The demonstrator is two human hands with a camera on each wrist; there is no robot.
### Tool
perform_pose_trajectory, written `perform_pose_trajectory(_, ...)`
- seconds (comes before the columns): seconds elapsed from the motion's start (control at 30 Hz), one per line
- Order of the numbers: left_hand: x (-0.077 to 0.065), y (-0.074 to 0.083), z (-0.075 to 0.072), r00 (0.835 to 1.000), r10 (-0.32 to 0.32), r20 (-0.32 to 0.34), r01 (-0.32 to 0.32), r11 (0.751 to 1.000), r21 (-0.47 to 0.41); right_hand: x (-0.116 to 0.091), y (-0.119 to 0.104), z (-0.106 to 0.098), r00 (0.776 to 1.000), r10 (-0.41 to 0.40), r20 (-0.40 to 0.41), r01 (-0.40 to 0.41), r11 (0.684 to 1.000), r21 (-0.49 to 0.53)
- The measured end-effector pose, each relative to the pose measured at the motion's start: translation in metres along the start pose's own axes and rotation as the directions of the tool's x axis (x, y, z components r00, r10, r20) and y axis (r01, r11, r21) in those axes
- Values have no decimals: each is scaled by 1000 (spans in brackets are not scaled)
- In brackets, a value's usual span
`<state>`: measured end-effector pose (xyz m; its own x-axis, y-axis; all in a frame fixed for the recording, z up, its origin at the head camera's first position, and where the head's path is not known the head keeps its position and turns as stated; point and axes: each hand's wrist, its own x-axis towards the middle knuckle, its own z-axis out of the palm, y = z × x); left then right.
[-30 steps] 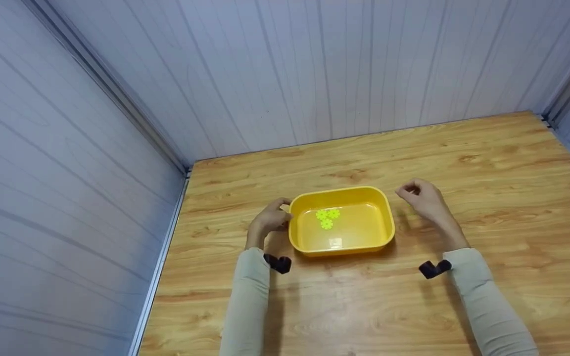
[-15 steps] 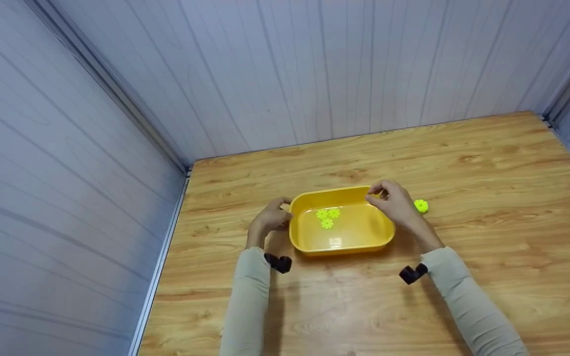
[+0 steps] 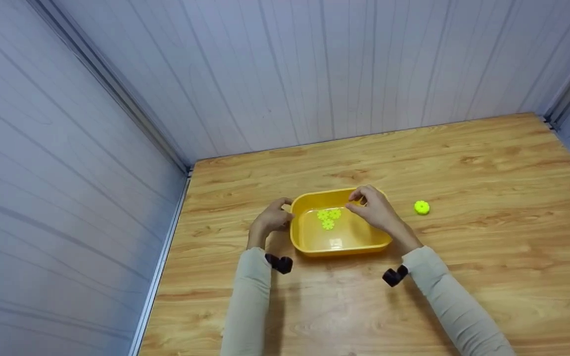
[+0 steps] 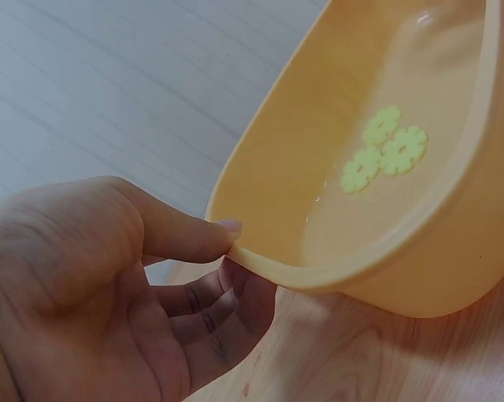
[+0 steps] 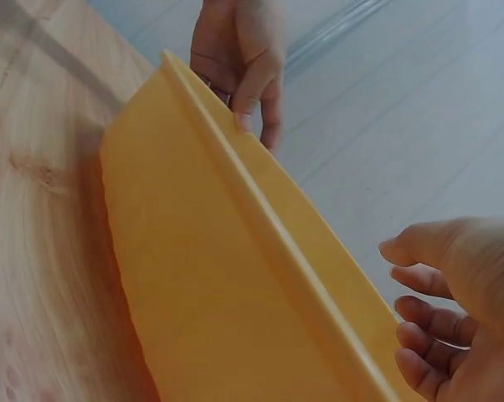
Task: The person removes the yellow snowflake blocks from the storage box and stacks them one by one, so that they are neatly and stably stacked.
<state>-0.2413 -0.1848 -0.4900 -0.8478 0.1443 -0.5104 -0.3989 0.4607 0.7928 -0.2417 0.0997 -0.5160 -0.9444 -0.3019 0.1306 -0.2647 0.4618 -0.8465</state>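
My left hand (image 4: 93, 276) pinches the rim at the left end of a yellow plastic basin (image 3: 314, 250), thumb on top and fingers below. On the basin floor, left of its middle, lie three flat yellow-green flower-shaped pieces (image 4: 403, 151), edges close together. Over the right half of the basin hovers my right hand (image 3: 375, 210), covering part of the far right rim. Its fingers (image 5: 436, 322) are loosely bent, with nothing visible between them and the thumb. To the right of the basin stands a thick yellow-green flower shape (image 3: 421, 207), like a small stack.
Everything rests on a wood-grain table (image 3: 502, 198). A pale panelled wall (image 3: 314, 74) rises behind it, and another wall (image 3: 57, 198) closes the left side. Black cameras (image 3: 280, 264) sit on both wrists.
My right hand has moved left from beside the basin to above its right half, uncovering the thick flower shape. The left hand, the basin and the three flat pieces stay in place.
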Motion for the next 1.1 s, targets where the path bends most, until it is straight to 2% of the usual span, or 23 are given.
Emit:
perform_pose_trajectory(0.43,-1,-1,1,1000,-7,-10,7,1000,4,6,2,23,991,79,109,-69,993,-95)
perform_pose_trajectory(0.8,0,-1,1,1000,-3,-4,3,1000,-21,11,-2,42,978,84,191,-29,962,-272)
perform_pose_trajectory(1.1,1,-1,1,1000,-5,-14,5,1000,1,12,-5,51,977,63,204,22,921,-389)
